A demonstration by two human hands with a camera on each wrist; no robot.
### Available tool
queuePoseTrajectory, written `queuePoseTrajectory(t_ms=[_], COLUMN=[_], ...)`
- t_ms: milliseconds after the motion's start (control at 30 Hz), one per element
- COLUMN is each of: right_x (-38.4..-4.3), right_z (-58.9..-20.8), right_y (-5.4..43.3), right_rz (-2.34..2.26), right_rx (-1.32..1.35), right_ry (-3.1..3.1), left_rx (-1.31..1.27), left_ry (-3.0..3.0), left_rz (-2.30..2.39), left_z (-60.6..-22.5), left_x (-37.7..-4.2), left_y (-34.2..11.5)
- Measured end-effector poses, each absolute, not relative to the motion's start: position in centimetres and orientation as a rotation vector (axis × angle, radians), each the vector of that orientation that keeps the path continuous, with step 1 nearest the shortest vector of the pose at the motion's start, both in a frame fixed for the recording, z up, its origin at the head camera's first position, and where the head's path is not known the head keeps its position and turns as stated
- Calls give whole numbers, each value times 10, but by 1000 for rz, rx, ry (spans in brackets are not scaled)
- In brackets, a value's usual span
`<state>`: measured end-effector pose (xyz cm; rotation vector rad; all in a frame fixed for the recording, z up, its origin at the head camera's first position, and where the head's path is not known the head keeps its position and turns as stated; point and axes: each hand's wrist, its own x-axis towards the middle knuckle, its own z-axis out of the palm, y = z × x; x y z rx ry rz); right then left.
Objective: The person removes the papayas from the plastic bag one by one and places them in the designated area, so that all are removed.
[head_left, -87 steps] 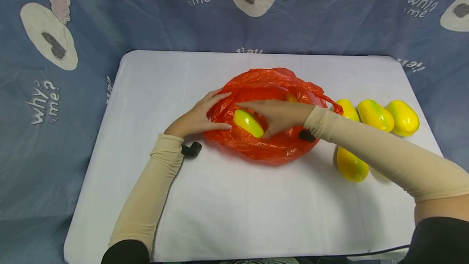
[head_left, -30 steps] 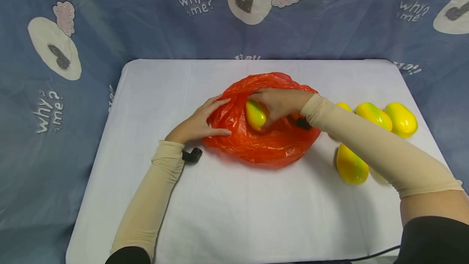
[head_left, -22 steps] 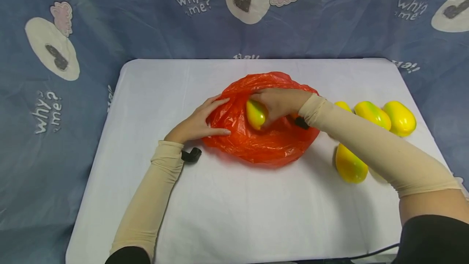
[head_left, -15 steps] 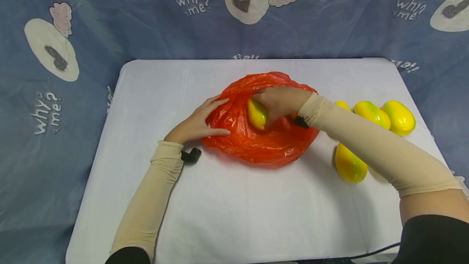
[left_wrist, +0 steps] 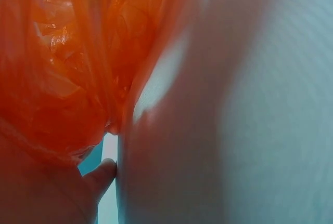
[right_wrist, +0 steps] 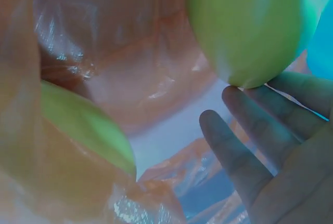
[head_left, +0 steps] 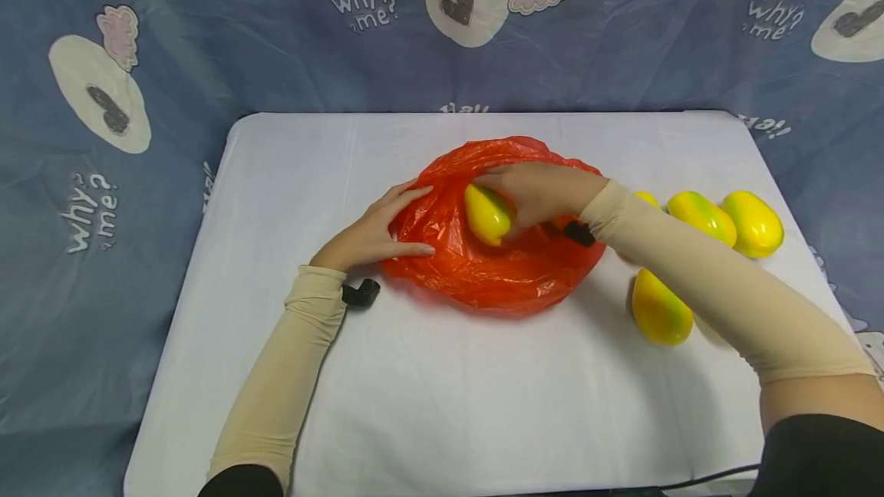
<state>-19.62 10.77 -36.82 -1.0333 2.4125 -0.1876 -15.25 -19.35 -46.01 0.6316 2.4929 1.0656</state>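
Note:
A red plastic bag [head_left: 476, 282] lies with its mouth up in the middle of the white table in the head view. My right hand [head_left: 539, 189] reaches into it and holds a yellow-green mango [head_left: 487, 215] between thumb and fingers. In the right wrist view, the fingertips meet the lower end of that mango [right_wrist: 255, 31]. Another mango [right_wrist: 93, 130] shows lower left there, partly covered by the bag film. My left hand [head_left: 366, 235] rests against the bag's left side, thumb and fingers spread along it. The left wrist view shows the bag [left_wrist: 57, 99] close over that hand.
Several more mangoes, such as one at the far right [head_left: 753, 223] and one nearer the front [head_left: 661, 309], lie on the table's right side, some partly under my right sleeve [head_left: 718, 297]. A patterned blue cloth [head_left: 290, 37] hangs behind the table.
Since the oldest frame, the mango in the bag has moved slightly right and up with my right hand now round it. Very recently both shifted a little. My left hand stays at the bag.

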Motion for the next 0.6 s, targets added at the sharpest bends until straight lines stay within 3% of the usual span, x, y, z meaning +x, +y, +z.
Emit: queuePoseTrajectory(t_ms=[600], right_x=[-181], right_z=[-351], right_y=[134], right_rz=[-598], right_rx=[-969], right_ry=[2481], left_rx=[625], left_ry=[2489], left_rz=[1075], left_z=[-462], left_x=[-154], left_y=[-193])
